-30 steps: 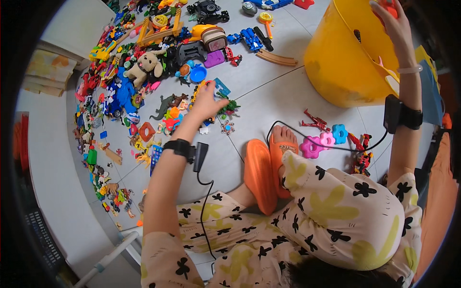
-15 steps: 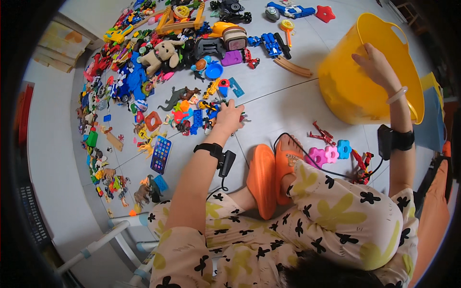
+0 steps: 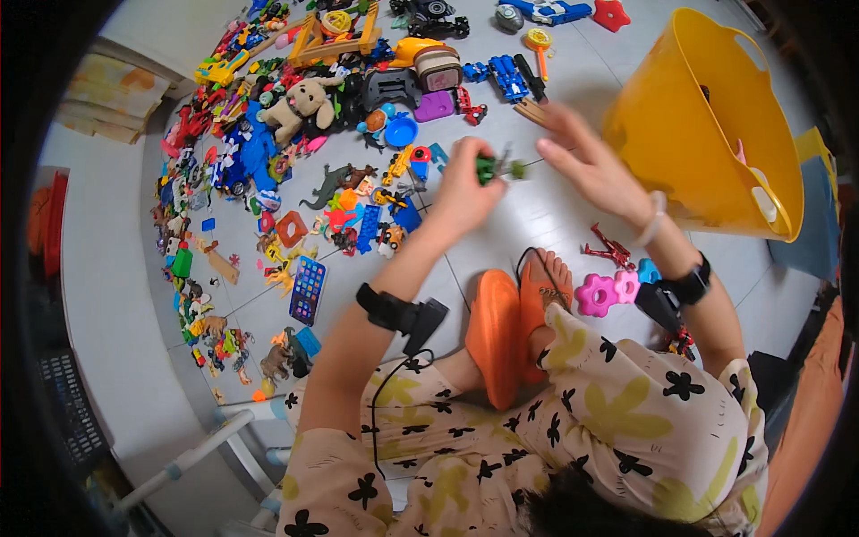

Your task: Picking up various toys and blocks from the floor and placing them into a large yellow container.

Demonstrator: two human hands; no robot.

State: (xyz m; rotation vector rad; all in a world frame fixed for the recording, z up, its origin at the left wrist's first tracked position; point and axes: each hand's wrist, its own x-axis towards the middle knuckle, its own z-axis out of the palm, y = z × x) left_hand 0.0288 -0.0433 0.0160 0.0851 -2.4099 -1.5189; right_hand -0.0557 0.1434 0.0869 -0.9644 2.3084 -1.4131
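My left hand is closed on a small green toy, raised over the floor in front of my feet. A grey and green part of the toy sticks out to the right, blurred, so its exact kind does not show. Just right of it is my right hand, its fingers stretched and apart with nothing in them. A tall yellow basket stands to the right of that hand. Beyond the left wrist lies a cluster of small toys, among them a blue brick and a yellow toy digger.
A large heap of toys with a plush dog spreads over the far left floor. A phone lies nearer. Pink flower rings and a red figure lie beside my orange slippers. A white metal frame is at lower left.
My left hand has lifted from the toy cluster, rising to the right with the green toy. My right hand has left the basket rim and come left toward it.
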